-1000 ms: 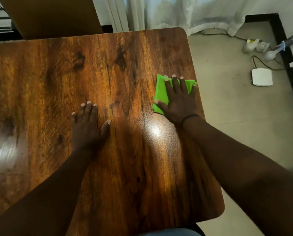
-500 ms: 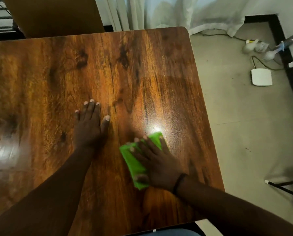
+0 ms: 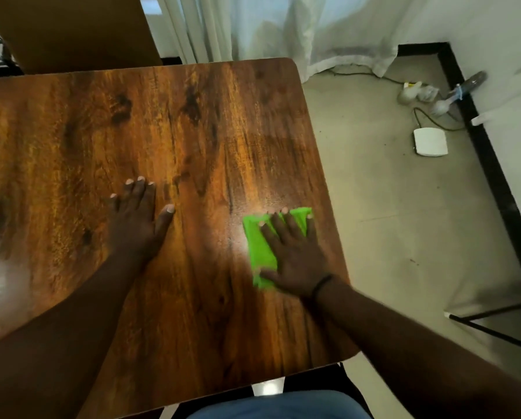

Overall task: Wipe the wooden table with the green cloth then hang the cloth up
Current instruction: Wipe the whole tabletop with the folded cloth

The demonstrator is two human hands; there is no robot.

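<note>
The glossy wooden table (image 3: 192, 131) fills the left and centre of the view. A folded green cloth (image 3: 259, 246) lies flat on it close to the right edge. My right hand (image 3: 295, 255) presses down on the cloth with fingers spread, covering most of it. My left hand (image 3: 138, 219) rests palm down on the bare wood near the middle, fingers apart, holding nothing.
A wooden chair back (image 3: 71, 28) stands behind the table's far edge. White curtains (image 3: 283, 31) hang beyond. On the floor to the right lie a white box (image 3: 430, 142), cables and small items by the black skirting. A thin black metal frame (image 3: 495, 325) is at lower right.
My right hand slid the cloth from the far right edge toward me and left, then back right to near the edge. My left hand stayed planted.
</note>
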